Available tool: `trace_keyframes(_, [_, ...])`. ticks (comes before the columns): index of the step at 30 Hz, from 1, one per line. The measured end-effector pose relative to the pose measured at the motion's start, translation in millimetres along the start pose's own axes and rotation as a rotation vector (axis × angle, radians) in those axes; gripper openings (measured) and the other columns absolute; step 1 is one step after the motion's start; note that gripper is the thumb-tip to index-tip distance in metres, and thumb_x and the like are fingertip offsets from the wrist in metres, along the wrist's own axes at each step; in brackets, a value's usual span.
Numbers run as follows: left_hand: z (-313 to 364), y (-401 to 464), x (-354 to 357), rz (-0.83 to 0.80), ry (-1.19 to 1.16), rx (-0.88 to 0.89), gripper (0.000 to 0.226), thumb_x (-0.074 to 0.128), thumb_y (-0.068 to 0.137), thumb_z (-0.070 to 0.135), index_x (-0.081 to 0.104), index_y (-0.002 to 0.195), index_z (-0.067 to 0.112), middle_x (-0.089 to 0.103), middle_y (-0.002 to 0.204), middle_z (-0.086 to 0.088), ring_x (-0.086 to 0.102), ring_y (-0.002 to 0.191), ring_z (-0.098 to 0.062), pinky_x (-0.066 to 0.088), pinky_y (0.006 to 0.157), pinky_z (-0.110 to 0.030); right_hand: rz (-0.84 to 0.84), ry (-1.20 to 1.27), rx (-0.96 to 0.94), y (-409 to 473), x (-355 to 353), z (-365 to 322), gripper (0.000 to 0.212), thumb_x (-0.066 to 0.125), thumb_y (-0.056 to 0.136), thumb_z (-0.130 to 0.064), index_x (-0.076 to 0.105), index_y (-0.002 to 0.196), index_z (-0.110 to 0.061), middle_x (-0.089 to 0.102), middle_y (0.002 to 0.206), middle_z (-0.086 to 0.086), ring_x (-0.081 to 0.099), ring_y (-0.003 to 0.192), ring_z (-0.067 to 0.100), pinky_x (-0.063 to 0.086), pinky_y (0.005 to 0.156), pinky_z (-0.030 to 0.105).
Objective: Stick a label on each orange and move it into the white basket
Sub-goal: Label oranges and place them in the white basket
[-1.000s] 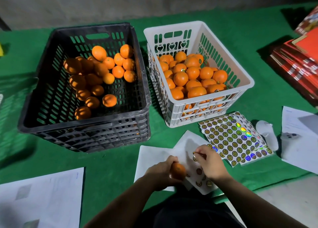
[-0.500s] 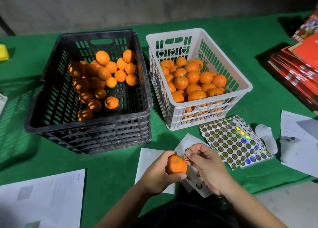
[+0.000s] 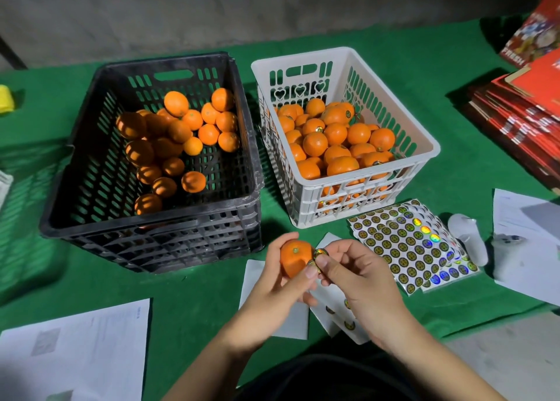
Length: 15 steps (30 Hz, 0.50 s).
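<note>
Fingers of the left hand [image 3: 272, 282] curled round an orange [image 3: 294, 256]. The right hand [image 3: 354, 276] pinched a round sticker [image 3: 320, 252] against it, near the white basket [image 3: 357, 209].

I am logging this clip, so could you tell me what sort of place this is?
Probably a small fruit-packing table: a black plastic crate and a white plastic basket hold oranges, and sheets of round holographic labels lie on green cloth.

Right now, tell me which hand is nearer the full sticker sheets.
Right. The right hand is just beside the sticker sheets, pinching a sticker; the left hand is farther off, holding an orange.
</note>
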<state>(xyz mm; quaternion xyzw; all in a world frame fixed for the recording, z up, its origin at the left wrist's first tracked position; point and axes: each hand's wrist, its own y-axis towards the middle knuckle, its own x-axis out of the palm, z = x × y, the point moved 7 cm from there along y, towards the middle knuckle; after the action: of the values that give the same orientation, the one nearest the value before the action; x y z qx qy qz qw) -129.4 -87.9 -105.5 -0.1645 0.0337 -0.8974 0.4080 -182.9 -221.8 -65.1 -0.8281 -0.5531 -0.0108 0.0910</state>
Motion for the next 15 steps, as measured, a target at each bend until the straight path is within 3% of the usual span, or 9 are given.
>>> trace_keyframes(4, [1,-1,-5,0.070,0.012,0.024,0.055,0.068,0.094,0.040,0.040,0.141,0.039,0.065,0.108,-0.001,0.066,0.089,-0.019,0.060,0.078,-0.041,-0.026,-0.056,-0.046,2,8,-10,0.007,0.072,0.091,-0.005,0.067,0.089,-0.002,0.066,0.066,0.002,0.061,0.062,0.013,0.051,0.063,0.021])
trace_keyframes(7, [0,-4,-8,0.096,0.031,0.036,0.052,0.068,0.091,0.047,0.044,0.137,0.044,0.066,0.100,0.007,0.067,0.080,-0.022,0.061,0.075,-0.043,-0.040,-0.078,-0.006,2,12,-7,0.008,0.074,0.092,-0.011,0.069,0.086,-0.009,0.063,0.067,0.001,0.057,0.063,0.015,0.050,0.061,0.023])
trace_keyframes(11, [1,-6,-19,0.188,0.046,0.052,0.031,0.062,0.096,0.043,0.055,0.125,0.050,0.069,0.089,0.015,0.064,0.064,-0.025,0.061,0.067,-0.043,0.149,0.030,0.077,6,-11,-4,0.010,0.073,0.093,-0.014,0.071,0.084,-0.019,0.048,0.068,0.005,0.047,0.055,0.017,0.043,0.057,0.031])
trace_keyframes(13, [2,-6,-24,0.203,0.029,0.036,0.030,0.061,0.095,0.042,0.058,0.123,0.050,0.070,0.087,0.014,0.063,0.062,-0.023,0.059,0.063,-0.039,0.246,0.035,0.033,9,-27,-16,0.006,0.075,0.089,-0.025,0.070,0.087,-0.023,0.046,0.069,0.005,0.045,0.054,0.016,0.042,0.056,0.030])
trace_keyframes(15, [5,-7,-24,0.196,0.018,0.029,0.031,0.061,0.094,0.045,0.058,0.124,0.049,0.070,0.086,0.012,0.060,0.059,-0.022,0.058,0.060,-0.037,0.227,0.000,0.012,9,-28,-23,0.025,0.082,0.082,-0.043,0.069,0.098,-0.030,0.051,0.075,0.010,0.053,0.059,0.015,0.048,0.057,0.027])
